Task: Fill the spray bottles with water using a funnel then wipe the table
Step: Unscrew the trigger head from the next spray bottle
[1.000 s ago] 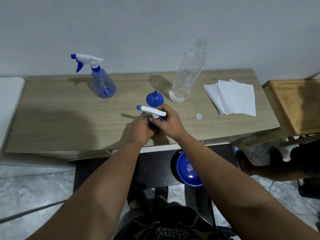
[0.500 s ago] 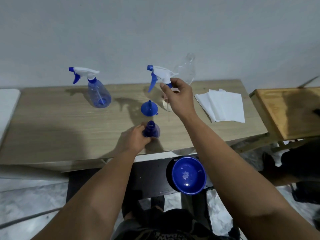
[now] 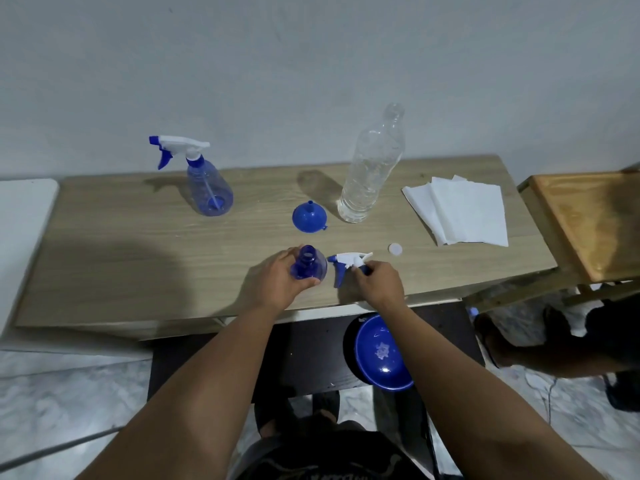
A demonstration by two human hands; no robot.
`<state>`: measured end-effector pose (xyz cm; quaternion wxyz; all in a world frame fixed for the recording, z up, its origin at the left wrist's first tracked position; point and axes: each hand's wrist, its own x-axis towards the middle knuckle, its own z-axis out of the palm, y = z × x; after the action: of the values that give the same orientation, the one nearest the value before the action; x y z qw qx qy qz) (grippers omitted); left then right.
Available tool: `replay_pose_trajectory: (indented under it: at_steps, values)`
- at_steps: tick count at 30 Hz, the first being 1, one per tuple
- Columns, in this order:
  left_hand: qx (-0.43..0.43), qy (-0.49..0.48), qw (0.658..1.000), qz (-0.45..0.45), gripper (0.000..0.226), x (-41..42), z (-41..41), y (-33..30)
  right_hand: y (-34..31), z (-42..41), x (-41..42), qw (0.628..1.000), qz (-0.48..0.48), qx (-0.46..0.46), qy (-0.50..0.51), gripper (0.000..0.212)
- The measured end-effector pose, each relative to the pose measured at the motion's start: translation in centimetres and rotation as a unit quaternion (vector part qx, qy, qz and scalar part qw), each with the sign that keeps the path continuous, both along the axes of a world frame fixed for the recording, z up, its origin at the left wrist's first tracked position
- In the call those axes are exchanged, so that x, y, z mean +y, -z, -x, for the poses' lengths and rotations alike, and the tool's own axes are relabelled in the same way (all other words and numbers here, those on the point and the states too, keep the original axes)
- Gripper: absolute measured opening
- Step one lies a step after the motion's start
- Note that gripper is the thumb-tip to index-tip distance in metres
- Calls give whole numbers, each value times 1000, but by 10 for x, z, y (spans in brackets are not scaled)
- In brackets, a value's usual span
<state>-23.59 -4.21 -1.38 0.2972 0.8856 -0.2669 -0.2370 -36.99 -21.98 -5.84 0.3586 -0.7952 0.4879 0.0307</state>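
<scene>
We are gripping the open blue plastic spray bottle (image 3: 309, 267) at the near table edge (image 3: 138, 271) with our left hand (image 3: 282, 280); our right hand (image 3: 379, 282) is pinching the white-and-blue trigger head (image 3: 346, 263) just right of it.

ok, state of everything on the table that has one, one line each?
near spray bottle: upright, top off, neck open, held by left hand
trigger head: unscrewed, at the table, in right hand
far spray bottle: upright, trigger head on
funnel: upside down, spout up, unused
clear water bottle: upright, uncapped
white cap: loose on table
paper towels: stacked flat, untouched
</scene>
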Motion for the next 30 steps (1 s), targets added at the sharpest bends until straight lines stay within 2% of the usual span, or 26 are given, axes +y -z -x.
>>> replay_pose_trajectory:
  at_steps: [4,6,8,10,12,14,16,19,22,24,27,30]
  values:
    - [-1,1,1000,4,67,1,-1,4,-1,8,5,998,54,27,-16,32]
    - [-5,6,1000,-2,68,1,-2,5,-8,16,12,997,72,-28,12,38]
    - [-29,14,999,-11,70,1,-3,5,-22,17,19,989,68,-123,45,38]
    - [-30,20,999,-10,72,1,-5,6,-38,0,19,982,63,-175,25,33]
    - [-19,32,999,2,75,1,-7,9,-51,-34,12,981,58,-185,-29,32]
    - [-17,42,999,2,75,0,-10,13,-60,-75,1,982,57,-150,-96,39]
    - [-12,42,999,-1,73,1,-13,14,-66,-118,-11,978,78,-70,-178,50]
    - [-25,51,998,-20,70,3,-18,14,-64,-165,-21,949,104,75,-288,69]
    - [-17,51,998,-25,64,5,-24,15,-47,-184,-26,916,103,163,-353,83]
    - [-6,50,999,-20,67,7,-28,16,-35,-186,-27,901,118,188,-373,82]
    - [-19,58,998,-20,72,11,-32,17,-31,-189,-23,893,159,194,-373,70]
    - [12,63,998,-16,72,10,-34,19,-39,-188,-19,886,172,212,-375,67]
